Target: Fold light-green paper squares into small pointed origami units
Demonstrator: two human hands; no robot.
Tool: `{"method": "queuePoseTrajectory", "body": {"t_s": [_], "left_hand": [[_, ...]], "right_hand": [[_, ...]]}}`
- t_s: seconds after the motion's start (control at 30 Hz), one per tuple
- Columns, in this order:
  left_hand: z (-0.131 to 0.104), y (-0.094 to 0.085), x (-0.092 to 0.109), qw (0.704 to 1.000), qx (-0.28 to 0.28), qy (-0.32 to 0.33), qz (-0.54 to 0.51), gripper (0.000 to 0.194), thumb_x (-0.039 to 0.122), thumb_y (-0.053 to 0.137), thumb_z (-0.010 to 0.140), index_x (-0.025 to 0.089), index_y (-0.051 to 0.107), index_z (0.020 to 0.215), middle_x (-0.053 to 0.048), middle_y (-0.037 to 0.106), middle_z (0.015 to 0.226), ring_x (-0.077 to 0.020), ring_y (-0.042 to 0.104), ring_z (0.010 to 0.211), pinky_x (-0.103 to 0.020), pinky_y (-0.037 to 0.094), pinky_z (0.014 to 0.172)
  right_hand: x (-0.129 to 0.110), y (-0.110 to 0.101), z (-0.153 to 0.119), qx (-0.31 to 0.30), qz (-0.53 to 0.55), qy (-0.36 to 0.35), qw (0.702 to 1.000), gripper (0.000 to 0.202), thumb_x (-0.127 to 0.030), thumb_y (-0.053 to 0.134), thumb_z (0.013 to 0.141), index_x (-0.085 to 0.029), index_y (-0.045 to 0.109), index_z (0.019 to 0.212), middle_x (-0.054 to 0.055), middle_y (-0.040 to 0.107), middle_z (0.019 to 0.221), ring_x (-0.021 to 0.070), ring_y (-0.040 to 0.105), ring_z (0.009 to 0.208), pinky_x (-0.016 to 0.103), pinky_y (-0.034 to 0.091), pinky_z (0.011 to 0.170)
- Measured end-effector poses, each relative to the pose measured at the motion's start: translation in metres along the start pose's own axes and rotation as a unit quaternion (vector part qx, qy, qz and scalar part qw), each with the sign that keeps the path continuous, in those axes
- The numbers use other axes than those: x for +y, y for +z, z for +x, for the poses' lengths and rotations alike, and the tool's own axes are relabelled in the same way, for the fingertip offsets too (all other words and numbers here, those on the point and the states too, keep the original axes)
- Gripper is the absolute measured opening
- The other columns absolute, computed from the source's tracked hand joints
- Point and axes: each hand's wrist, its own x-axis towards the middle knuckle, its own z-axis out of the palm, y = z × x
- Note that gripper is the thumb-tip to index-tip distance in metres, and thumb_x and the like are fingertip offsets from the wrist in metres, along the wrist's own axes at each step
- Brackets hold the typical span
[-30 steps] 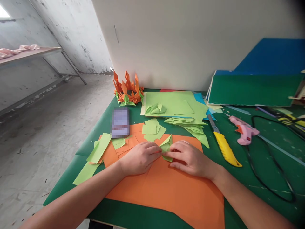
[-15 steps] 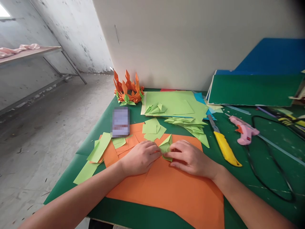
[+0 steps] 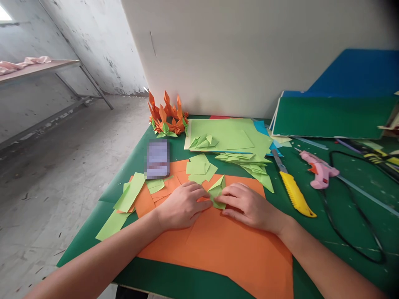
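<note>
A small folded green paper (image 3: 218,190) lies on the large orange sheet (image 3: 230,253), between my two hands. My left hand (image 3: 185,204) has its fingers bent together at the paper's left edge. From the other side, my right hand (image 3: 247,204) presses its fingertips on the paper's right part, fingers curled. The fingertips partly cover the lower edge of the folded piece. Just behind it are loose green squares (image 3: 198,167), and green strips (image 3: 130,193) lie to the left.
A phone (image 3: 158,159) and an orange paper crown (image 3: 168,114) stand at the back left. Green sheets (image 3: 230,133) lie behind. To the right are a yellow cutter (image 3: 296,194), a pink glue gun (image 3: 319,170) with its cord, and green boards (image 3: 330,116).
The fingers of both hands have shifted very slightly at the folded green paper. Everything else looks the same.
</note>
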Motion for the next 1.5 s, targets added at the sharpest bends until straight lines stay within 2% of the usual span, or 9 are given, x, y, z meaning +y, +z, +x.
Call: {"method": "queuePoseTrajectory", "body": {"t_s": [0.23,0.4,0.53,0.7,0.83,1.03,1.27,1.5], "left_hand": [[-0.001,-0.006,-0.002,0.999,-0.020,0.013,-0.025,0.028,0.016,0.043,0.094,0.025,0.065,0.109,-0.008,0.064,0.105,-0.0202,0.058,0.093,-0.038,0.047,0.086],[-0.002,-0.001,-0.005,0.999,-0.011,0.006,-0.037,0.029,0.012,0.041,0.092,0.021,0.064,0.109,-0.008,0.066,0.107,-0.0214,0.057,0.099,-0.039,0.046,0.089],[-0.001,0.001,-0.003,0.999,-0.008,-0.029,-0.020,0.031,0.010,0.039,0.090,0.017,0.062,0.109,-0.009,0.066,0.111,-0.0220,0.057,0.097,-0.038,0.048,0.087],[0.000,0.001,-0.003,1.000,-0.004,-0.010,0.001,0.030,0.010,0.040,0.090,0.019,0.063,0.108,-0.008,0.066,0.108,-0.0215,0.057,0.095,-0.038,0.047,0.086],[0.000,0.002,-0.005,1.000,-0.002,0.004,-0.003,0.028,0.012,0.042,0.092,0.021,0.063,0.109,-0.009,0.065,0.105,-0.0223,0.057,0.096,-0.039,0.048,0.085],[0.001,0.005,-0.004,0.998,-0.013,0.015,-0.057,0.029,0.010,0.037,0.096,0.016,0.061,0.110,-0.010,0.067,0.108,-0.0213,0.059,0.100,-0.036,0.049,0.087],[0.000,0.006,-0.003,0.999,0.009,0.020,-0.050,0.025,0.011,0.039,0.095,0.015,0.062,0.105,-0.009,0.067,0.112,-0.0221,0.061,0.100,-0.037,0.050,0.087],[0.002,0.006,-0.001,0.996,-0.034,0.011,-0.081,0.027,0.009,0.036,0.096,0.013,0.058,0.111,-0.009,0.067,0.111,-0.0219,0.059,0.102,-0.035,0.049,0.087]], "right_hand": [[-0.002,0.001,0.000,0.003,-0.020,-0.003,1.000,0.031,-0.037,0.049,0.098,-0.019,0.062,0.120,0.010,0.064,0.104,0.0215,0.057,0.095,0.038,0.047,0.087],[0.000,0.001,-0.002,-0.001,0.008,0.010,1.000,0.033,-0.041,0.056,0.094,-0.021,0.062,0.120,0.010,0.063,0.105,0.0231,0.057,0.098,0.039,0.047,0.089],[0.004,0.001,-0.003,0.025,0.055,0.004,0.998,0.022,-0.034,0.059,0.093,-0.022,0.066,0.109,0.009,0.064,0.102,0.0218,0.058,0.095,0.036,0.048,0.086],[0.005,0.001,-0.001,0.066,0.081,-0.017,0.994,0.017,-0.024,0.052,0.096,-0.021,0.068,0.093,0.008,0.063,0.096,0.0188,0.058,0.087,0.032,0.049,0.078],[0.004,0.003,0.001,0.078,0.087,0.008,0.993,0.015,-0.023,0.054,0.095,-0.021,0.068,0.090,0.006,0.060,0.091,0.0179,0.056,0.085,0.030,0.048,0.074],[0.002,0.010,0.008,0.110,0.072,0.071,0.989,0.016,-0.024,0.055,0.094,-0.020,0.062,0.081,0.004,0.055,0.082,0.0183,0.054,0.080,0.031,0.047,0.071],[-0.002,0.014,0.013,0.121,0.075,0.101,0.985,0.010,-0.019,0.056,0.091,-0.021,0.056,0.081,0.004,0.054,0.081,0.0193,0.053,0.080,0.032,0.046,0.069],[-0.005,0.014,0.016,0.118,0.077,0.127,0.982,0.012,-0.017,0.059,0.089,-0.020,0.056,0.078,0.002,0.052,0.080,0.0185,0.052,0.078,0.030,0.044,0.068]]}}
